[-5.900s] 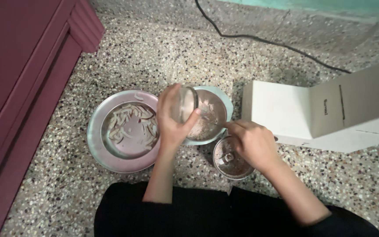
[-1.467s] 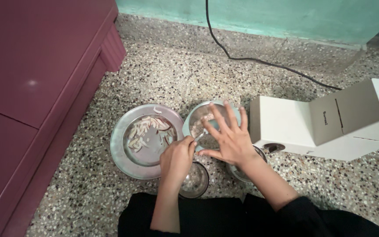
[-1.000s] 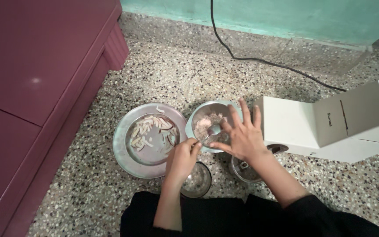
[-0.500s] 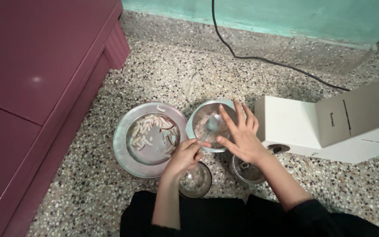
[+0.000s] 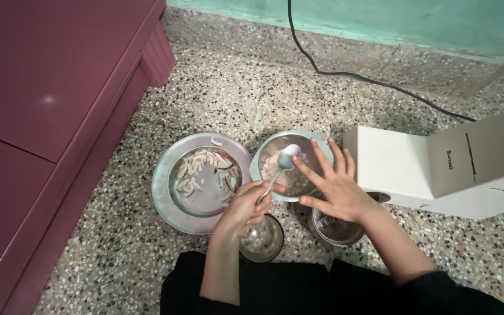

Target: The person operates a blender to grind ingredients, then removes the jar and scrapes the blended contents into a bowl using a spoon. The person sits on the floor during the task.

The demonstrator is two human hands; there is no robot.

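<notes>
My left hand (image 5: 245, 205) is closed around the handle of a spoon (image 5: 280, 168), and the spoon's round end sits over the small steel bowl (image 5: 290, 165) with ground-up food in it. My right hand (image 5: 335, 185) is open, fingers spread, holding nothing, just beside that bowl's right rim. A big steel plate (image 5: 201, 181) with pale slices lies left of the bowl on the floor (image 5: 234, 87). A white box (image 5: 438, 166) sits on the right.

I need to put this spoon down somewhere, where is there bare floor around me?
Bare floor lies beyond the steel plate and bowl, up to the black cord; another patch lies left of the plate beside the maroon cabinet. It is crowded near the hands, left and right, among lid, jar and white grinder.
</notes>
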